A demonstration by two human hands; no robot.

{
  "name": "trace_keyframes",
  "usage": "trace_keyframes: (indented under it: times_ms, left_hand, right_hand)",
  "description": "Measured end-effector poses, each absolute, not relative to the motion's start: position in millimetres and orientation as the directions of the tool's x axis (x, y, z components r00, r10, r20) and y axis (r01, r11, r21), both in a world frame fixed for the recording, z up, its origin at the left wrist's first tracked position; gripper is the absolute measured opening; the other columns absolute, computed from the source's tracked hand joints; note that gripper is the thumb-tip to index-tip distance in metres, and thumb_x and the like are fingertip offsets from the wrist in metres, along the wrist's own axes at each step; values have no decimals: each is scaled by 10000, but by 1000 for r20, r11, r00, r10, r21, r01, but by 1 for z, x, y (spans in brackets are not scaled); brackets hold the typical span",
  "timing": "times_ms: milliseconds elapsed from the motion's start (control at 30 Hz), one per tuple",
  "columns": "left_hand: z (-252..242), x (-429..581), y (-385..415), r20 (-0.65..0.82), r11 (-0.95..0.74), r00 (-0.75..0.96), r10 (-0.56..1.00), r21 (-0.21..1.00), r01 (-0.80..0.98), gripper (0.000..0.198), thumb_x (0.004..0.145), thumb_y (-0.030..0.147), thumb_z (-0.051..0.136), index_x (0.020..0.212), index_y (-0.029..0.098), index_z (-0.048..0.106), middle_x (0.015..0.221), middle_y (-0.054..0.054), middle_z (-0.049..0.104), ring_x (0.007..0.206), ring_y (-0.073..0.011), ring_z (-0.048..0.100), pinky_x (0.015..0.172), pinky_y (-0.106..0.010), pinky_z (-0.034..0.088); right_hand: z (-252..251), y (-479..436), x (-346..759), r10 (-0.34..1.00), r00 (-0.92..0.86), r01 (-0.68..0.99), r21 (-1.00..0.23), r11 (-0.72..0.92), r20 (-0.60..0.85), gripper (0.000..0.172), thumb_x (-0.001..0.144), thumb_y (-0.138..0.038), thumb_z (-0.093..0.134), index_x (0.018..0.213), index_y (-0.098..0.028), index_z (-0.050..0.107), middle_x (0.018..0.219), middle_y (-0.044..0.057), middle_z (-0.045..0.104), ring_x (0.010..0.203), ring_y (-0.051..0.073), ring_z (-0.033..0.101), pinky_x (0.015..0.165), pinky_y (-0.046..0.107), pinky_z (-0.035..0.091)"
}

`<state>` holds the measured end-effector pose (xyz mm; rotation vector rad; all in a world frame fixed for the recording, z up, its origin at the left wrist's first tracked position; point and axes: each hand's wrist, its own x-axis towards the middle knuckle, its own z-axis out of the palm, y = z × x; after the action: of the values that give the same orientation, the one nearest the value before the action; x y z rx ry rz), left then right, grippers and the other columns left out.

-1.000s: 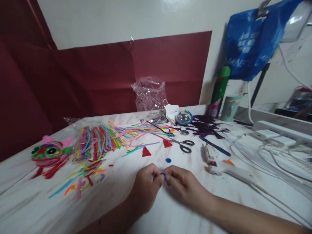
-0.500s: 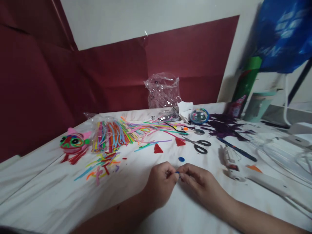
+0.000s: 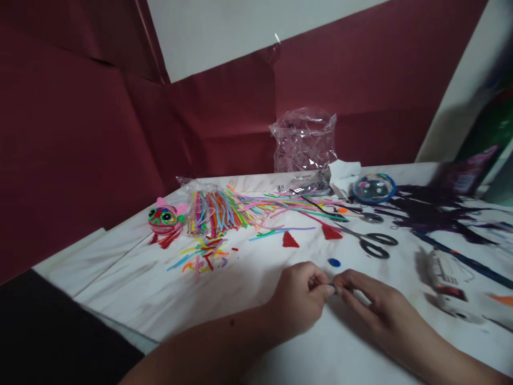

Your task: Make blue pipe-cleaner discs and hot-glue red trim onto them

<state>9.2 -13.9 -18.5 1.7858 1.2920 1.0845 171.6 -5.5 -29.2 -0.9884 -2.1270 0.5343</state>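
My left hand [image 3: 306, 297] and my right hand [image 3: 372, 307] meet fingertip to fingertip over the table. Both pinch a small blue piece [image 3: 332, 287], mostly hidden by the fingers, so its shape is unclear. Just beyond them lies a flat blue disc [image 3: 334, 262]. Two fuzzy red triangles [image 3: 290, 239] rest farther back. Black-handled scissors [image 3: 377, 244] lie to the right of these, blades pointing left. A white glue gun [image 3: 449, 291] is on its side to the right of my right hand.
Colourful pipe cleaners [image 3: 216, 211] spread from a clear bag, with cut scraps [image 3: 204, 254] in front. A red face-like craft [image 3: 164, 222] stands at left. Behind are a crumpled plastic bag [image 3: 304, 141], a clear dome [image 3: 374, 188] with blue rim and dark purple strips [image 3: 436, 211].
The view has turned left, so everything sits farther right and the table's left edge shows. Both hands still pinch the blue piece in nearly the same pose.
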Motion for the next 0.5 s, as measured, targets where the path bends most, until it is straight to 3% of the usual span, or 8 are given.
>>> trace_keyframes:
  times_ms: [100, 233, 500]
  left_hand:
    - [-19, 9, -14, 372, -420, 196, 907, 784, 457, 123, 687, 102, 564, 600, 165, 504, 607, 36, 504, 599, -98, 456, 587, -208, 341]
    - [-20, 8, -13, 406, -457, 215, 888, 734, 503, 141, 681, 79, 541, 587, 166, 482, 588, 37, 483, 576, -96, 435, 567, -210, 334]
    - [-14, 10, -14, 288, -326, 153, 945, 856, 402, 99, 675, 102, 512, 594, 159, 507, 575, 40, 490, 537, -82, 430, 513, -187, 339]
  right_hand:
    - [-30, -6, 170, 800, -431, 506, -622, 598, 417, 204, 872, -319, 402, 742, -228, 530, 655, -1, 612, 599, 157, 580, 538, 245, 468]
    - [-31, -8, 170, 812, -440, 502, -644, 577, 384, 237, 880, -337, 380, 731, -228, 530, 642, -2, 604, 597, 158, 570, 538, 245, 463]
    - [-37, -7, 170, 841, -377, 435, -727, 531, 389, 183, 867, -356, 451, 802, -229, 566, 721, -2, 643, 670, 150, 600, 618, 227, 475]
